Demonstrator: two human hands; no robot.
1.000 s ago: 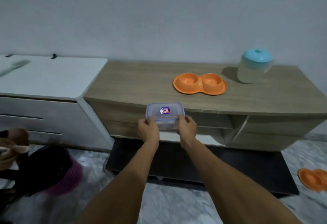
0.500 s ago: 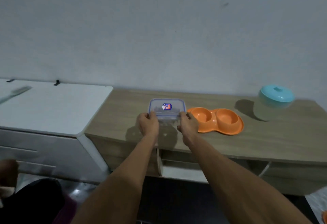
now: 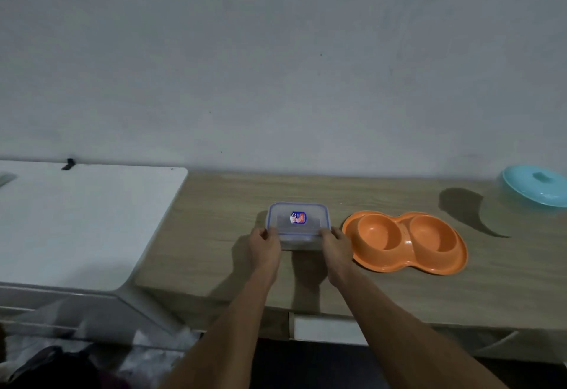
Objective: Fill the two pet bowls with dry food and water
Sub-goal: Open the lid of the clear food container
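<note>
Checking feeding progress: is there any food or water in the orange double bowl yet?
No: both wells of the orange double bowl show bare orange plastic.

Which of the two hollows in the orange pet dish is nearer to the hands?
The left hollow, beside the right hand gripping the clear container; the other hollow lies farther right, toward the teal lid.

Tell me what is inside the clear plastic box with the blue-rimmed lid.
The clear plastic box is closed by its lid; through the hazy plastic, contents cannot be told.
</note>
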